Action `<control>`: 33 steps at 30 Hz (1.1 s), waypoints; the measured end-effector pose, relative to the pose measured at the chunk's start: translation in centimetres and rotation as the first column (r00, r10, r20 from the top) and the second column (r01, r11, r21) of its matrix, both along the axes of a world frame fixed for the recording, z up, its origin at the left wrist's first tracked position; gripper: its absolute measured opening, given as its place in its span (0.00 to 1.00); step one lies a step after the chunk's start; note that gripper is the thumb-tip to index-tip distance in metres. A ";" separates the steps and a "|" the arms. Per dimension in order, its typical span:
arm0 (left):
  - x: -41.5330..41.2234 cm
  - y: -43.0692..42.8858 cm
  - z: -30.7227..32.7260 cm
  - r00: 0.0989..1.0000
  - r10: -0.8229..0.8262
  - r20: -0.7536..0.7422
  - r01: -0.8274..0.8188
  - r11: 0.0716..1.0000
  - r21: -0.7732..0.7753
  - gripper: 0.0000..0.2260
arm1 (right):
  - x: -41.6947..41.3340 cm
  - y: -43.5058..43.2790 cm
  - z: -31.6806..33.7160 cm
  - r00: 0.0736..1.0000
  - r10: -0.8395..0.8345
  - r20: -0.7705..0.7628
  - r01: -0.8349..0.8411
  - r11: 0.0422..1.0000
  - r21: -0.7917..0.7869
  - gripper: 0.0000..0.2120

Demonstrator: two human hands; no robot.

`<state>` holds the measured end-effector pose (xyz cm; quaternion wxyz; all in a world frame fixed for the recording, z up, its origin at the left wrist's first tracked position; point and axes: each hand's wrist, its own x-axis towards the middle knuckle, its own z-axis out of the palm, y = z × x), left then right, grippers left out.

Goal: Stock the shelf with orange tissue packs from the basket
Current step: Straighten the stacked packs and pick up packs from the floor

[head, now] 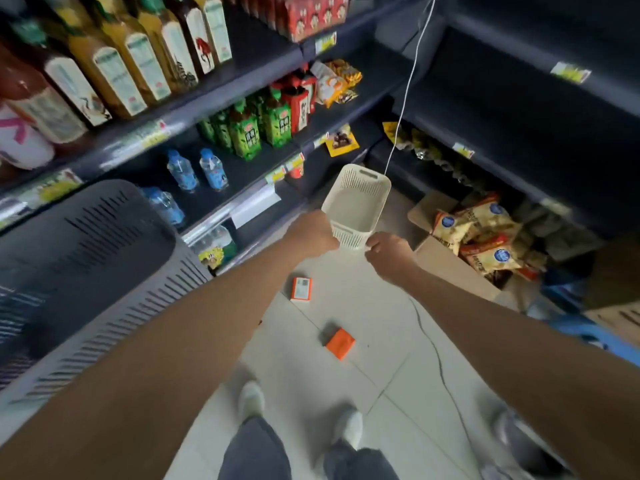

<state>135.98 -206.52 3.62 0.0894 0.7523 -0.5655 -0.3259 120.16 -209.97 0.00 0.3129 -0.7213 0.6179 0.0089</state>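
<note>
Both my hands hold a small white slotted basket (356,206) out in front of me, above the floor. My left hand (313,233) grips its near left rim and my right hand (388,249) grips its near right corner. The basket looks empty inside. Two orange tissue packs lie on the tiled floor below: one (300,289) with its white label side up, the other (340,342) closer to my feet. The dark shelf (242,199) stands along my left.
Bottles, green drink cartons and water bottles fill the left shelves. A large grey slotted basket (104,271) sits at my left. An open cardboard box (446,261) of snack bags lies on the floor at right. A white cable (408,84) hangs down ahead.
</note>
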 end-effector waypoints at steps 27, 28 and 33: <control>-0.7 -0.2 -64.3 0.990 -0.044 0.135 -0.007 0.936 0.353 0.08 | -6.3 3.6 -59.1 0.968 -0.239 -0.078 0.250 0.885 0.394 0.19; -0.4 -0.7 -65.7 0.989 -0.024 0.146 -0.027 0.940 0.339 0.10 | -6.2 3.2 -60.6 0.971 -0.225 -0.075 0.237 0.891 0.388 0.21; 0.8 -2.8 -71.1 0.967 -0.053 0.249 -0.018 0.962 0.273 0.24 | -5.5 1.4 -66.1 0.987 -0.067 -0.145 0.116 0.923 0.367 0.32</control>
